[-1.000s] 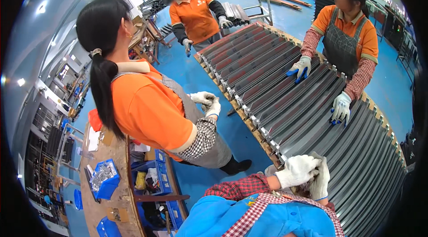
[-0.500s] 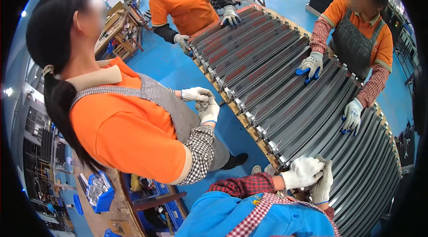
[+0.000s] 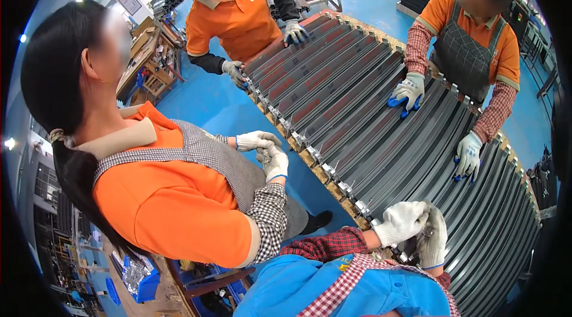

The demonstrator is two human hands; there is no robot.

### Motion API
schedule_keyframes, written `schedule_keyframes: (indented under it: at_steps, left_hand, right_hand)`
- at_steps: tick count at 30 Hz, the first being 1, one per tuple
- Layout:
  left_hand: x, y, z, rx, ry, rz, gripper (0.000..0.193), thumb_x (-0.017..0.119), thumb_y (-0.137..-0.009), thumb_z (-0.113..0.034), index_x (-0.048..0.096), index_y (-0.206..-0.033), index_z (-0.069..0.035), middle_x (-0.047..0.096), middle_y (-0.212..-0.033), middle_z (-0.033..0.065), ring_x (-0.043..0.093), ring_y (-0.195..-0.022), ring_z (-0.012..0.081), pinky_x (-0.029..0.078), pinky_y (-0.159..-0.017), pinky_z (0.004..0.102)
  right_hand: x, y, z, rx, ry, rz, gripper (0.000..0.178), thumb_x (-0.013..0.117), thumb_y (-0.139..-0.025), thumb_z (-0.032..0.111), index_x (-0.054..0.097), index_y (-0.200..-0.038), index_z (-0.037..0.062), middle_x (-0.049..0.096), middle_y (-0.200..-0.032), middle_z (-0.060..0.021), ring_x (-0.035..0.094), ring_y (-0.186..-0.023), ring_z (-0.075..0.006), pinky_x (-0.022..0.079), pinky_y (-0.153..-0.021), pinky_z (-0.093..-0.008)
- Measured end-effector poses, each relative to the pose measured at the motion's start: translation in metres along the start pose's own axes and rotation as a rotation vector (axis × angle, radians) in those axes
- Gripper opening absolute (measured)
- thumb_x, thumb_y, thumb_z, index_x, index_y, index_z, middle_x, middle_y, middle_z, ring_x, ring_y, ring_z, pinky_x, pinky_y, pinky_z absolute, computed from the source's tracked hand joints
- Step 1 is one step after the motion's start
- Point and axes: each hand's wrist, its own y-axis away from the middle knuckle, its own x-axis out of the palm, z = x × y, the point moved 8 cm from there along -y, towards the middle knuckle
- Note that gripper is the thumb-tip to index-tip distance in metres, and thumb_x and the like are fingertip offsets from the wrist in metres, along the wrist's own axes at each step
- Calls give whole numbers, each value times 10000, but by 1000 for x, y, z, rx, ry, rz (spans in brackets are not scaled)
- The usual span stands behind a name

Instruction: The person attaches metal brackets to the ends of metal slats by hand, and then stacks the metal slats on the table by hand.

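My left hand (image 3: 400, 223), in a white knit glove, is closed, its fingertips pressed together against my right hand. My right hand (image 3: 434, 241) is gloved too, its fingers curled in toward the left. A small greyish bit shows between the hands, too small to name. Both are over the near end of a row of long dark grey metal profiles (image 3: 381, 132) lying side by side. Small silvery metal clips (image 3: 328, 171) line the profiles' left ends, along a wooden edge (image 3: 319, 165).
Across the profiles, a co-worker (image 3: 473, 37) rests two gloved hands on them. Another co-worker (image 3: 232, 13) holds the far end. At my left, a third co-worker (image 3: 173, 192) has gloved hands together. A blue bin (image 3: 143, 284) of small metal parts sits on a wooden bench.
My hands have risen slightly and the right one has turned, showing more of its inner side. The whole view has shifted a little. The co-workers' hands stay about where they were.
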Motion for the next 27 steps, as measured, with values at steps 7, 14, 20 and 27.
schedule_keyframes:
  at_steps: [7,14,20,27]
  left_hand:
    - [-10,-17,14,-42,85,-143,149,627,-939,-222,672,-953,-81,710,-791,107,658,-618,321,516,-549,405]
    - [-55,-91,33,-19,159,-267,205,614,-957,-269,668,-951,-71,711,-817,133,659,-631,351,518,-575,432]
    - [-70,-142,109,-202,260,-323,195,652,-952,-259,693,-943,-68,707,-786,94,652,-626,294,512,-575,378]
    - [-67,-159,114,-117,305,-364,138,657,-933,-212,684,-911,-78,712,-838,95,663,-668,285,526,-602,388]
  right_hand:
    - [16,-17,8,130,-103,31,353,545,-1003,127,600,-1308,-42,690,-1053,-112,632,-798,-122,527,-677,-218]
    - [63,-108,27,-69,-98,-11,303,497,-1011,97,607,-1264,-30,672,-958,-83,581,-669,-100,472,-567,-196]
    - [97,-156,13,-221,201,96,275,451,-1021,71,618,-1224,-7,631,-861,-43,519,-624,-82,443,-553,-199]
    - [90,-157,13,-253,404,-9,262,424,-1026,50,619,-1195,11,603,-824,-24,489,-631,-70,430,-549,-208]
